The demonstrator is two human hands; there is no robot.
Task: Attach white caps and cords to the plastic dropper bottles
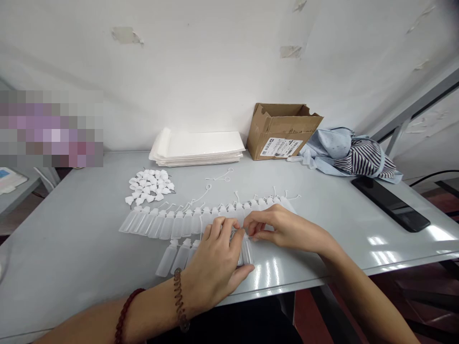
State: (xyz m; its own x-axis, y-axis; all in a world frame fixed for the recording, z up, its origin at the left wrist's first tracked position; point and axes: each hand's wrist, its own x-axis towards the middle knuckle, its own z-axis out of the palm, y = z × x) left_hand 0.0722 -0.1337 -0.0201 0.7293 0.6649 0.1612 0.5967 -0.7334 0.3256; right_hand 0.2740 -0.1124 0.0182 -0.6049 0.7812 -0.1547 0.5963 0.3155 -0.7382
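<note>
My left hand [215, 265] is closed around a small translucent plastic bottle [246, 251] near the table's front edge. My right hand [283, 229] pinches at the top of that same bottle, fingertips meeting the left hand's. A long row of the same small bottles [179, 222] lies side by side on the grey table [71, 248] just beyond my hands. Three more bottles [175, 258] lie to the left of my left hand. A heap of small white caps [148, 186] sits further back on the left. Thin white looped strings [219, 177] lie behind the row.
A stack of white sheets [199, 148] rests against the wall. Beside it stands an open cardboard box [281, 130]. Bundled blue and striped cloth [349, 155] and a black phone [390, 203] lie at the right. A blurred area is at far left.
</note>
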